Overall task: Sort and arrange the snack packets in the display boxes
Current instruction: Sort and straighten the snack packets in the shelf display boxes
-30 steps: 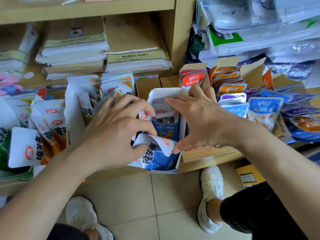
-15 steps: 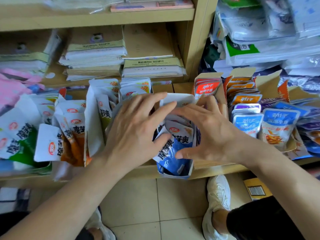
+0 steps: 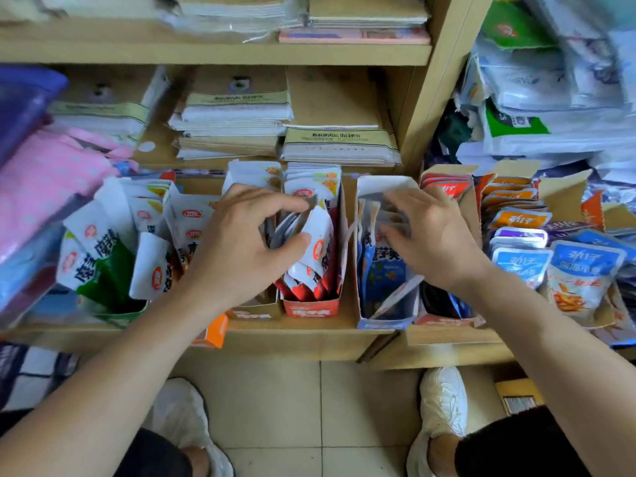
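In the left hand (image 3: 237,249) red packets (image 3: 318,242) were pinched; at three o'clock, blue packets (image 3: 382,270) were gripped in the right hand (image 3: 433,235).

Blue packets (image 3: 382,273) partly behind right hand (image 3: 430,235)
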Demonstrator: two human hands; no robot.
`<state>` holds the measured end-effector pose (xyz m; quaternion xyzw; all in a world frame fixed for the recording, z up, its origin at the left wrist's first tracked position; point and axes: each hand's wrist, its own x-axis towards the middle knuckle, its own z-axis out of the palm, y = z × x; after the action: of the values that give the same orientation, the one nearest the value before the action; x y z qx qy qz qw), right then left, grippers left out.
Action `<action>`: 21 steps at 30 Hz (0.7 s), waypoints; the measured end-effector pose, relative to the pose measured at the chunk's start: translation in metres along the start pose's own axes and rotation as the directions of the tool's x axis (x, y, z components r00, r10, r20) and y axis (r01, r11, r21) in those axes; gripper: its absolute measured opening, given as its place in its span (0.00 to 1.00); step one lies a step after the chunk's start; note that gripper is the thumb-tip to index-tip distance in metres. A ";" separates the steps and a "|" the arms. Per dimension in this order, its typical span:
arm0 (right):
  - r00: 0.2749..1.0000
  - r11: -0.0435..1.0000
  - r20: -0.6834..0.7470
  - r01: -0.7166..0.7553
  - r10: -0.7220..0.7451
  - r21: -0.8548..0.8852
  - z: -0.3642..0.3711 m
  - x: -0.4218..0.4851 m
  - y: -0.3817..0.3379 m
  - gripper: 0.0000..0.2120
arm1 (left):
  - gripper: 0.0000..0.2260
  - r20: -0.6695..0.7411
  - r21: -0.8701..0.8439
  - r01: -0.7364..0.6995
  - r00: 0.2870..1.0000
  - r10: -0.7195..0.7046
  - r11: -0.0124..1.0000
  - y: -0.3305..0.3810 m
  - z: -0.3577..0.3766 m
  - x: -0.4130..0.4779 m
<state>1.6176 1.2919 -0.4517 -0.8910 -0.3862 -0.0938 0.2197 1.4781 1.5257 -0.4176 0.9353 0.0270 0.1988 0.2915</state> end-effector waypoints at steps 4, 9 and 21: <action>0.987 0.938 0.048 -0.158 0.151 0.310 -0.018 0.010 -0.001 0.18 | 0.11 0.023 -0.178 -0.003 1.000 0.007 0.984 0.001 -0.007 -0.006; 0.992 0.919 0.074 0.066 -0.103 0.389 -0.048 0.002 -0.045 0.28 | 0.12 0.110 -0.373 0.076 0.993 -0.038 0.925 0.009 -0.010 -0.019; 0.966 0.897 0.092 0.186 -0.242 0.401 -0.031 -0.007 -0.048 0.21 | 0.10 0.058 -0.214 0.134 0.991 -0.124 0.968 -0.014 -0.011 -0.025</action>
<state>1.5776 1.3019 -0.4116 -0.7858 -0.5073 0.0236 0.3529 1.4515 1.5390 -0.4261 0.8982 0.0595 0.1605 0.4049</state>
